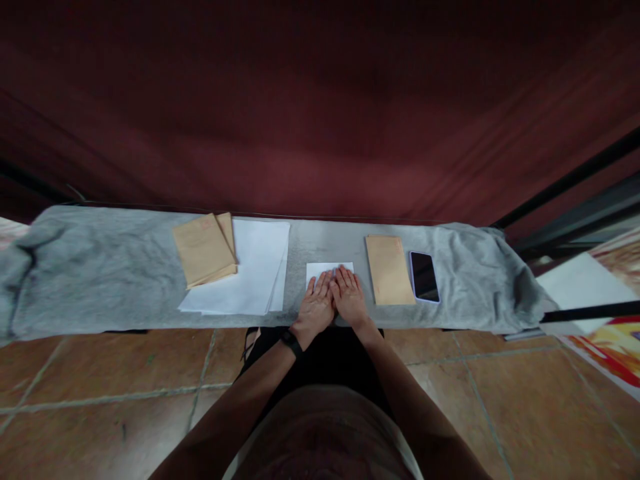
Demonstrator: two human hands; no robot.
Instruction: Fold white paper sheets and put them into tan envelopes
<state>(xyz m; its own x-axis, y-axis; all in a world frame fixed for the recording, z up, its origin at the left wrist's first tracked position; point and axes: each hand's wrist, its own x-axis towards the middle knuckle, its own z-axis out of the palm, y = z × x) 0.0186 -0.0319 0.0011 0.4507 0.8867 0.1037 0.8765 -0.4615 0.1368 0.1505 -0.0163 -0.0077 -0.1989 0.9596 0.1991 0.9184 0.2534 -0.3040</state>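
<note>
Both of my hands press flat, side by side, on a small white folded paper (316, 269) at the front middle of the cloth-covered surface. My left hand (317, 305), with a dark band on its wrist, has its fingers stretched out over the paper's left part. My right hand (349, 298) lies open over the right part, its thumb side against the left hand. Much of the paper is hidden under them. To the right lies a brown envelope stack (390, 270). Left of my hands, loose white sheets (255, 267) lie spread in a pile.
More brown envelopes (204, 248) overlap the white sheets' left side. A phone (425, 277) lies right of the envelope stack. The grey cloth (110, 267) is rumpled at both ends. A dark red curtain (320, 133) hangs behind; tiled floor (450, 393) shows in front.
</note>
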